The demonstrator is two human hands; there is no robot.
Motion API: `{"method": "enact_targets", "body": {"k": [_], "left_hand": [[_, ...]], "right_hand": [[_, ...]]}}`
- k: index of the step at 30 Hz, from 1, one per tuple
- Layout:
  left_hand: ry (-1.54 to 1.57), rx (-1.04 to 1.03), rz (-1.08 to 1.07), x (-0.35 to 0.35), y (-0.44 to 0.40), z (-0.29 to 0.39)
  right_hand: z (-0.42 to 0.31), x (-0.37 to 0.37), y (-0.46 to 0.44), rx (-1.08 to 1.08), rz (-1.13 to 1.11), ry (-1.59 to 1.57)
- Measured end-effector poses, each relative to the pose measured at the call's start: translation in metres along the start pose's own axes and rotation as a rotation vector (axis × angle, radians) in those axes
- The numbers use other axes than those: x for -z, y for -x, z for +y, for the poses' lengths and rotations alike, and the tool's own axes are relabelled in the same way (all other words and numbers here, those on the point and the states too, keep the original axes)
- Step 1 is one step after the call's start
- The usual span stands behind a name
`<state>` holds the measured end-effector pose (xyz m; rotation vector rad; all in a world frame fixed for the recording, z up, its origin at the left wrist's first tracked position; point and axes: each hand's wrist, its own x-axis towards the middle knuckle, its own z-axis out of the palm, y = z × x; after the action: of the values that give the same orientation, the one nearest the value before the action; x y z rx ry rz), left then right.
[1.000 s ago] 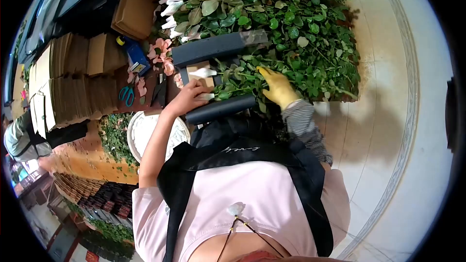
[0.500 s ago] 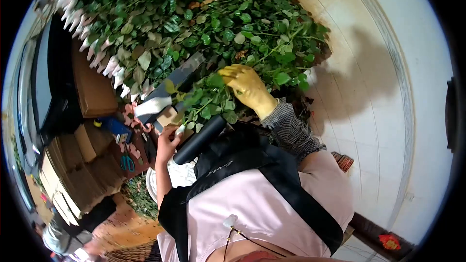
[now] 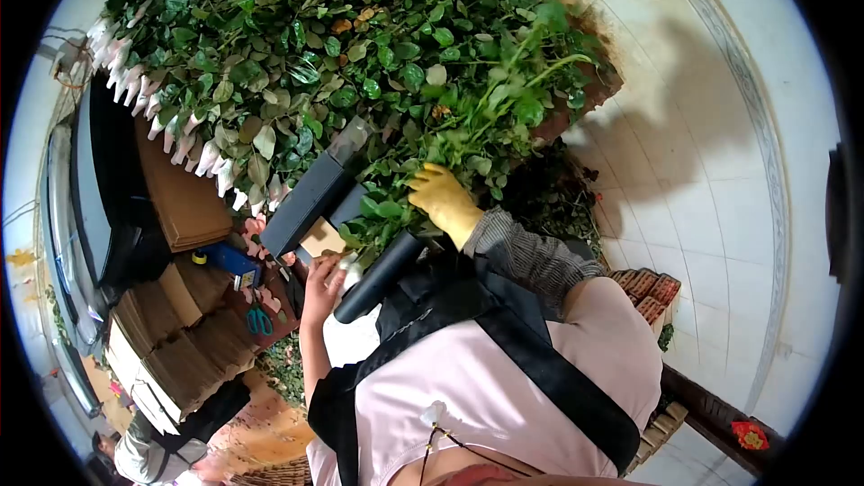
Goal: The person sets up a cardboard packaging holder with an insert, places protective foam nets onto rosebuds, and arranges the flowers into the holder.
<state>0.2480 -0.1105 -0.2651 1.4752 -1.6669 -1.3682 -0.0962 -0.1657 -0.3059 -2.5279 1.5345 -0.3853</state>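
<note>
My left hand [image 3: 324, 284] is bare, its fingers closed on a white-wrapped flower head [image 3: 349, 270] at the lower end of a black padded holder. My right hand [image 3: 441, 200], in a yellow glove, rests with bent fingers over leafy stems [image 3: 387, 216]; whether it grips any is hidden. The stems lie between a dark upper bar [image 3: 306, 202] and a black rounded bar [image 3: 382, 277]. A piece of brown cardboard [image 3: 322, 238] lies between the bars, beside my left hand.
Above is a large heap of leafy stems [image 3: 297, 63] with white-wrapped heads [image 3: 207, 157]. Left are folded cardboard [image 3: 180, 333], teal scissors [image 3: 259, 321], a blue dispenser [image 3: 229, 261] and pink petals. Another person [image 3: 148, 445] is at the lower left.
The view has turned, so the holder now looks tilted. A white-wrapped head near the upper bar is no longer visible there. My left hand stays at the holder's lower end.
</note>
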Motion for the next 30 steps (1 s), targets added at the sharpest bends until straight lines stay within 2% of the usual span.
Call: {"method": "enact_targets", "body": {"k": [1, 2, 3, 5, 7, 8, 9, 11, 12, 15, 17, 18, 20, 21, 23, 25, 27, 29, 30], "left_hand": [[-0.044, -0.004, 0.004, -0.001, 0.000, 0.000], [-0.146, 0.008, 0.005, -0.002, -0.003, 0.008], [-0.305, -0.034, 0.007, -0.004, -0.005, 0.017], [-0.435, -0.042, 0.008, -0.008, -0.006, 0.038], [-0.358, 0.054, -0.022, -0.008, -0.008, 0.036], [-0.296, 0.014, -0.021, -0.009, -0.009, 0.023], [-0.401, -0.042, -0.012, -0.007, -0.007, 0.013], [-0.383, -0.100, 0.036, -0.009, -0.005, 0.011], [-0.305, -0.073, 0.037, -0.009, -0.002, 0.010], [-0.283, -0.083, 0.067, -0.011, -0.001, -0.008], [-0.286, -0.076, 0.105, -0.013, -0.001, 0.010], [-0.288, -0.059, 0.119, -0.013, -0.001, 0.010], [-0.289, -0.045, 0.123, -0.012, -0.003, 0.010], [-0.344, -0.041, 0.085, -0.009, -0.002, 0.014], [-0.405, -0.036, 0.032, -0.004, 0.004, 0.015], [-0.333, -0.113, 0.014, -0.002, 0.001, 0.010], [-0.319, -0.097, 0.006, -0.003, 0.000, 0.021], [-0.283, -0.037, -0.002, -0.004, -0.001, 0.025], [-0.339, -0.073, 0.005, -0.005, -0.001, 0.015]], "right_hand": [[0.012, -0.016, 0.007, 0.065, 0.202, -0.233], [0.012, -0.009, 0.009, 0.021, 0.135, -0.331], [0.006, -0.002, 0.004, -0.018, 0.027, -0.277], [-0.008, 0.034, 0.001, -0.074, -0.088, -0.187], [-0.021, 0.059, -0.010, -0.135, -0.325, -0.099], [-0.024, 0.073, -0.006, -0.100, -0.202, -0.145], [-0.015, 0.073, -0.006, -0.015, -0.102, -0.237], [-0.001, 0.093, -0.018, -0.089, -0.189, -0.563], [0.006, 0.099, -0.021, -0.080, -0.136, -0.466], [0.023, 0.109, -0.028, -0.232, 0.032, -0.071], [0.037, 0.087, -0.015, -0.348, -0.040, -0.085], [0.050, 0.055, -0.006, -0.351, -0.118, -0.055], [0.059, 0.043, -0.001, -0.339, -0.214, -0.036], [0.059, 0.066, -0.009, -0.273, -0.152, -0.106], [0.074, 0.088, -0.034, -0.360, -0.128, -0.398], [0.080, 0.128, -0.076, -0.367, -0.048, -0.200], [0.100, 0.124, -0.118, -0.425, -0.029, -0.210], [0.118, 0.076, -0.158, -0.585, -0.108, -0.791], [0.109, 0.062, -0.175, -0.545, -0.025, -0.730]]}}
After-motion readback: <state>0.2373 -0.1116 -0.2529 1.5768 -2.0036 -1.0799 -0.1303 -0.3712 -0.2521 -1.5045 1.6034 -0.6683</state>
